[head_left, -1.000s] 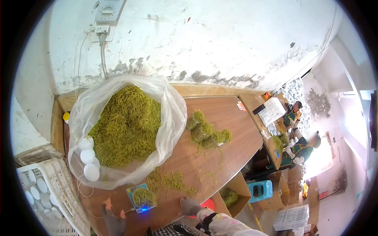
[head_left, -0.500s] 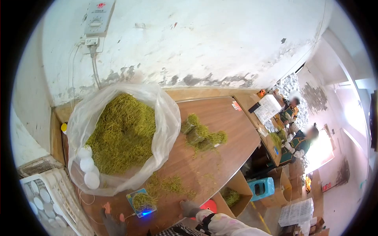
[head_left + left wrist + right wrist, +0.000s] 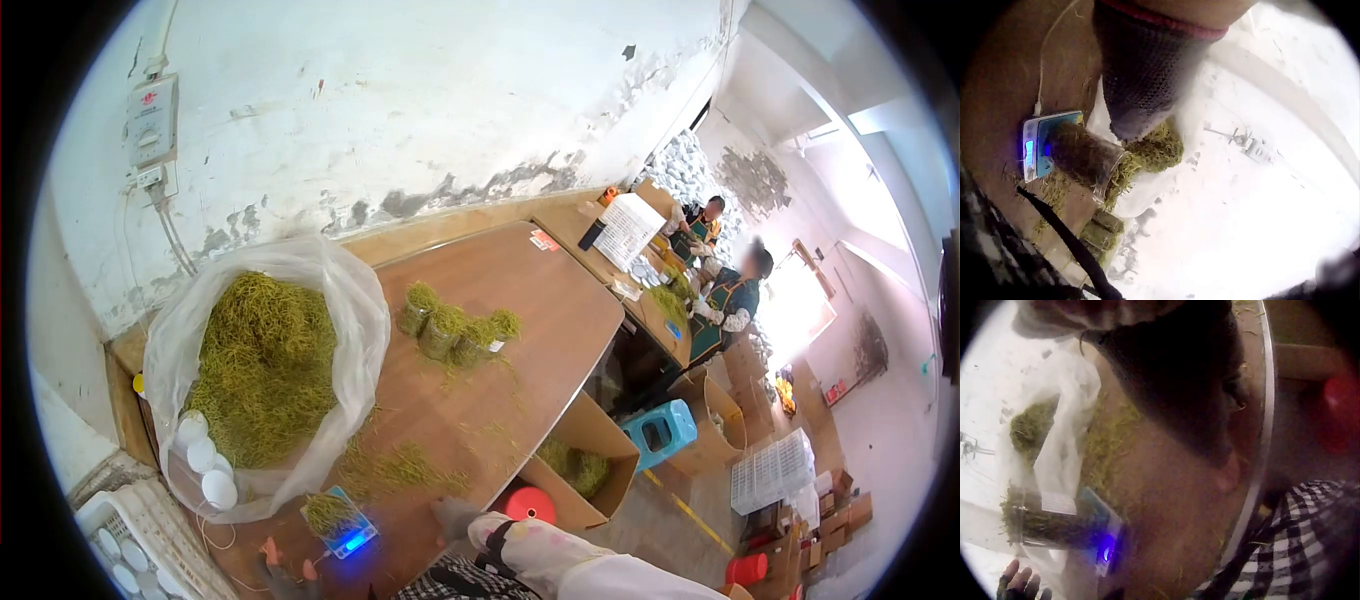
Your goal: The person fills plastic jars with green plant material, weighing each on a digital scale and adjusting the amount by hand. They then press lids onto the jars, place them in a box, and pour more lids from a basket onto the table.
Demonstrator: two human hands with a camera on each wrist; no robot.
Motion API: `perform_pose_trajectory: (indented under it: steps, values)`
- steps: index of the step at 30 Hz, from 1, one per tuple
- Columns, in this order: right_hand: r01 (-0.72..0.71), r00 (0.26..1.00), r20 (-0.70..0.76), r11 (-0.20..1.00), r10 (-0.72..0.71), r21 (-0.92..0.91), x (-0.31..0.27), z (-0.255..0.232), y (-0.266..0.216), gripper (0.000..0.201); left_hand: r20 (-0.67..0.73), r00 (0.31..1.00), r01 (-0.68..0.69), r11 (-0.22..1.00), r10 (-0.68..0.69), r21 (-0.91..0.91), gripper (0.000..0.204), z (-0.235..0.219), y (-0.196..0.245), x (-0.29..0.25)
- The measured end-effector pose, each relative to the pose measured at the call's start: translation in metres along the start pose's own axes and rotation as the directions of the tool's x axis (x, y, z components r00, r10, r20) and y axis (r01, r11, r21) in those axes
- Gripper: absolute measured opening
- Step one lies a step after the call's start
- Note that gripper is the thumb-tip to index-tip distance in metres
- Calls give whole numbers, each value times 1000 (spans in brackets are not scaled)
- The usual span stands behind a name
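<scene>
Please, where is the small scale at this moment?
In the head view, the scale is on the table, between the left hand and the right hand, close to the plastic bag, with a filled jar on it.

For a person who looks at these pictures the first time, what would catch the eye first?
Probably the big open bag of whitish translucent plastic, full of yellow-green plant strands, on the brown table near the wall. Next, perhaps, the glowing blue display of the small scale beside it, under a filled clear container. The light-blue plastic stool also stands out, beyond the table.
</scene>
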State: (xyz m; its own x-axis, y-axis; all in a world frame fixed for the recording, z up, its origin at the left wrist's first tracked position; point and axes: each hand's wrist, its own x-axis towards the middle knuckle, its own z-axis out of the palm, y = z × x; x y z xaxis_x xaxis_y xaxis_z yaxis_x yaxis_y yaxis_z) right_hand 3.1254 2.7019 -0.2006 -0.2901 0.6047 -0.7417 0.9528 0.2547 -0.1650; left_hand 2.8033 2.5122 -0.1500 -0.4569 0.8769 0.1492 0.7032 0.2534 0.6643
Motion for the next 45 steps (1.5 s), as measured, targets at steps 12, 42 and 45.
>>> perform_pose_trajectory:
  steps: [12, 42, 45]
  values:
    - [-15, 1000, -1, 1000, 15, 8, -2, -1, 1, 72, -23, 1000, -17, 995, 15, -102, 69, 4, 14, -8]
    - [4, 1000, 1, 1000, -4, -4, -1, -1, 5, 73, 53, 996, -74, 997, 75, -29, 65, -3, 47, -8]
    - [13, 1000, -11, 1000, -13, -1, -6, -4, 4, 73, 60, 996, -60, 998, 61, -32, 69, -2, 43, -9]
